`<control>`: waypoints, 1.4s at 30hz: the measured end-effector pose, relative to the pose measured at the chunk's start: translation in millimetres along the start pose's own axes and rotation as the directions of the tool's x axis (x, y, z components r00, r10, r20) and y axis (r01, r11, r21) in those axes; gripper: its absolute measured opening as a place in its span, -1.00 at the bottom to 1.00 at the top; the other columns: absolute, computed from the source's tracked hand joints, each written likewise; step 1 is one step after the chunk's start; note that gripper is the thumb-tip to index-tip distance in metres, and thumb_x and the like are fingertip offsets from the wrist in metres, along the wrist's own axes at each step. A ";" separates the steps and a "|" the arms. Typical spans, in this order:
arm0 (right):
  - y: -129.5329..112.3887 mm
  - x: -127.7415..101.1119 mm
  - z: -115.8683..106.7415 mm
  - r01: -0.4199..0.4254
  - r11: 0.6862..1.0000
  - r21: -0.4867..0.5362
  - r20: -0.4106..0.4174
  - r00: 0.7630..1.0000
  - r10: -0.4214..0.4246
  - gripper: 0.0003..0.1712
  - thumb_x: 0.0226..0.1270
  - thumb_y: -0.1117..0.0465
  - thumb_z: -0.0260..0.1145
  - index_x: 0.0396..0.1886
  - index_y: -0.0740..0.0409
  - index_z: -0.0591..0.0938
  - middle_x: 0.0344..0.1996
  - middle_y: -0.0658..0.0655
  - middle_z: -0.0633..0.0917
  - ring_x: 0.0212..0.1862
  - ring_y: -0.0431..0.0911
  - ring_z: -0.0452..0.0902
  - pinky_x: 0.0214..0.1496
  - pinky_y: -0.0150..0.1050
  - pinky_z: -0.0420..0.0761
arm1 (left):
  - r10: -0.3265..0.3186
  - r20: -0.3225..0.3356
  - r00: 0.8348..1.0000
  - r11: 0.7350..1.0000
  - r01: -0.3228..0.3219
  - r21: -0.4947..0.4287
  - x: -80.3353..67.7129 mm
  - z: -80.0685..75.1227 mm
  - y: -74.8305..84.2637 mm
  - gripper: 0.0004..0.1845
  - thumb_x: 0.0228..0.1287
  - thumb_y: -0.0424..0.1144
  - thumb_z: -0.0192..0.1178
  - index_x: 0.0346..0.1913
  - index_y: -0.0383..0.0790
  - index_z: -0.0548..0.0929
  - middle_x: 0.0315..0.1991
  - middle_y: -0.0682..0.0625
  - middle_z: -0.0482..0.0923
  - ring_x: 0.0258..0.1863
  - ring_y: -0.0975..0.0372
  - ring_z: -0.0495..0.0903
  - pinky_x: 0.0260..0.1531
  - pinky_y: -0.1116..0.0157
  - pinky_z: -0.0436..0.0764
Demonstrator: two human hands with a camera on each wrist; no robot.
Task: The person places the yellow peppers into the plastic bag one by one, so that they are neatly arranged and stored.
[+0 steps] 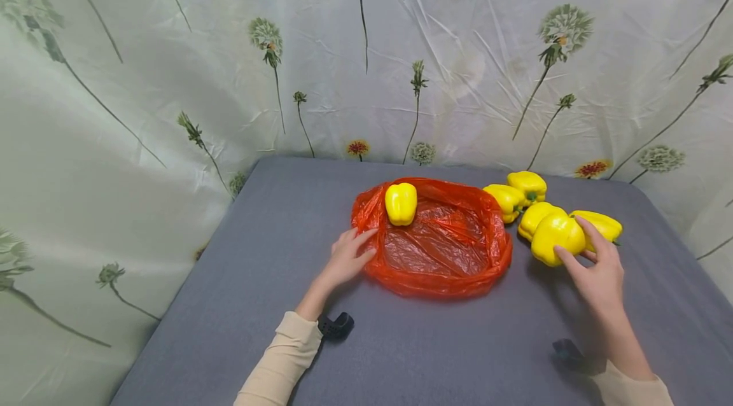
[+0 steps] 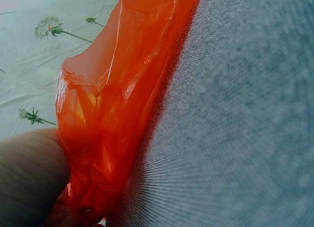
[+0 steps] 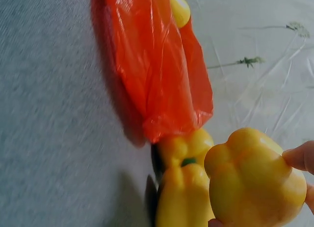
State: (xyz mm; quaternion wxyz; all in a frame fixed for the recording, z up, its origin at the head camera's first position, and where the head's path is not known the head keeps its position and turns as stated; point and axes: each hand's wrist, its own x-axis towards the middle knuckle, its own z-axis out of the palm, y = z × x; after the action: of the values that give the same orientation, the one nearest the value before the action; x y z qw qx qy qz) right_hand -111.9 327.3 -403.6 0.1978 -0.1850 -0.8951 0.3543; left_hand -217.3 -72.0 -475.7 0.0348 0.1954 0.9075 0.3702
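An orange-red plastic bag [image 1: 446, 247] lies open in the middle of the grey table [image 1: 275, 253]. One yellow bell pepper [image 1: 401, 202] sits inside it at the far left rim. My left hand [image 1: 369, 242] pinches the bag's near left rim; in the left wrist view a finger [image 2: 29, 173] presses against the crinkled bag [image 2: 113, 114]. To the right of the bag, my right hand [image 1: 569, 237] grips another yellow pepper [image 1: 546, 234] between thumb and forefinger. The right wrist view shows that pepper [image 3: 252, 178] with a fingertip [image 3: 299, 156] on its side.
Several more yellow peppers lie in a cluster right of the bag, among them one [image 1: 506, 199] touching its rim and one [image 1: 601, 224] behind my right hand. A flower-print curtain [image 1: 172, 107] hangs close behind the table and along its left side.
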 end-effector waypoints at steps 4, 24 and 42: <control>-8.0 0.8 3.7 0.047 0.998 0.029 0.016 0.999 -0.047 -0.28 0.25 0.10 0.28 0.40 -0.04 0.27 0.29 0.34 0.32 0.02 0.01 0.36 -0.25 -0.70 0.16 | 0.002 -0.002 1.000 1.000 -0.002 -0.003 -0.3 -0.6 0.8 -0.50 0.31 -0.11 0.06 0.32 -0.04 0.39 0.38 -0.31 0.18 0.40 -0.15 0.08 0.26 -0.23 0.03; -37.6 10.8 26.8 0.251 0.959 0.133 0.059 0.964 -0.261 -0.30 0.23 0.15 0.29 0.37 0.06 0.31 0.22 0.39 0.36 0.17 0.16 0.23 -0.14 -0.76 0.17 | -0.004 -0.001 1.000 1.000 0.004 0.002 -0.4 -0.9 2.3 -0.50 0.31 -0.11 0.07 0.32 -0.04 0.39 0.38 -0.29 0.20 0.38 -0.14 0.11 0.26 -0.22 0.04; -53.7 28.8 60.0 0.247 0.940 0.233 0.287 0.906 -0.310 -0.28 0.31 0.14 0.22 0.42 0.13 0.20 0.32 0.41 0.26 0.24 0.25 0.23 0.16 0.24 0.35 | -0.008 0.011 1.000 1.000 0.008 0.008 -1.0 -1.8 3.4 -0.49 0.32 -0.10 0.06 0.32 -0.03 0.38 0.39 -0.30 0.19 0.39 -0.14 0.09 0.28 -0.21 0.03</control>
State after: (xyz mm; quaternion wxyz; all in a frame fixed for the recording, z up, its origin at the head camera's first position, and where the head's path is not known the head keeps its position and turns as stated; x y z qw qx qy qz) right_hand -175.8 270.7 -399.5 0.1157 0.0251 -0.8941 0.4320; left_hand -215.6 -71.3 -472.2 0.0405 0.1937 0.9095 0.3655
